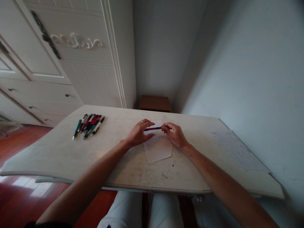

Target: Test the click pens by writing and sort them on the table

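Note:
A dark pen [152, 129] with a magenta section lies level, just above or on a sheet of paper [158, 151] with faint writing. My right hand [174, 134] pinches the pen's black right end between thumb and fingers. On the other side, my left hand [140, 133], with a ring on one finger, has its thumb and fingers spread around the pen's left end. Whether the left palm touches that end, I cannot tell. A loose pile of several pens [91, 124], in black, white, green and magenta, lies to the left of my hands.
The white, stained table [114, 177] has a written sheet [239, 150] at its right, beside the wall. Small bits [164, 175] lie near the front edge. A white cabinet [95, 79] stands behind on the left, and a brown wooden piece [155, 103] beyond the back edge.

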The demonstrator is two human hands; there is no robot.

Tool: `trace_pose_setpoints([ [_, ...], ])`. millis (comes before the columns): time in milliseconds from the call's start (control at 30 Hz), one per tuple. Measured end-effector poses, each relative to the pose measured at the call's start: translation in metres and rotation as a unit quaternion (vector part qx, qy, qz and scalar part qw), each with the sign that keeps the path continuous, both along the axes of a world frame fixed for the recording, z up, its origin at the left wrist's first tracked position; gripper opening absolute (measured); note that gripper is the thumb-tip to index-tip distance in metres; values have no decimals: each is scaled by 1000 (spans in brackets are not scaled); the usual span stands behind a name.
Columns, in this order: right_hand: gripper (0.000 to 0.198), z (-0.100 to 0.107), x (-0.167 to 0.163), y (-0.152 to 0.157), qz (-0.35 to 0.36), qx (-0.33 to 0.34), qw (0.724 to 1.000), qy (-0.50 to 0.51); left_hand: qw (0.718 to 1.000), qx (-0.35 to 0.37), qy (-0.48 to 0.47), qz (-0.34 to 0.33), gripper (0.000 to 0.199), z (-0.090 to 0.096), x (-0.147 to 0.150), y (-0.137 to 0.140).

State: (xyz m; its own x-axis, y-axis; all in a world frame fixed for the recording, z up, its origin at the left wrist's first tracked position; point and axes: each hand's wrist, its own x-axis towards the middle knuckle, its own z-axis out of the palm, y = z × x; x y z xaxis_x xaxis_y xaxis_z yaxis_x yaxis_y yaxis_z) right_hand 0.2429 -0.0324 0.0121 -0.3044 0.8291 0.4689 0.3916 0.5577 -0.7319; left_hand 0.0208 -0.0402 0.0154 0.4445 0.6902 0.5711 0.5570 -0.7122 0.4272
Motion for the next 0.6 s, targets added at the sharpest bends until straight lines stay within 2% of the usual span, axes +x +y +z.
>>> trace_pose_setpoints([
  [67,24,1,0,0,-11,10,1000,5,999,1,1,35,48,1,0,0],
  [133,23,2,1,0,-23,19,1000,8,997,-13,0,79,42,4,-1,0],
  [200,22,3,3,1,-34,28,999,13,993,-56,6,104,36,6,-3,1],
  [233,21,3,4,2,-39,32,999,15,991,-84,12,107,39,7,-4,1],
  [300,20,2,6,3,-50,39,998,16,986,-131,12,101,44,7,-5,2],
  [367,19,2,7,5,-63,39,997,14,986,-148,-13,79,40,6,-4,2],
  [500,19,1,9,7,-88,22,996,15,989,-117,-78,37,26,2,-1,5],
  [600,19,0,10,9,-95,17,995,22,993,-73,-95,24,25,-1,-1,7],
])
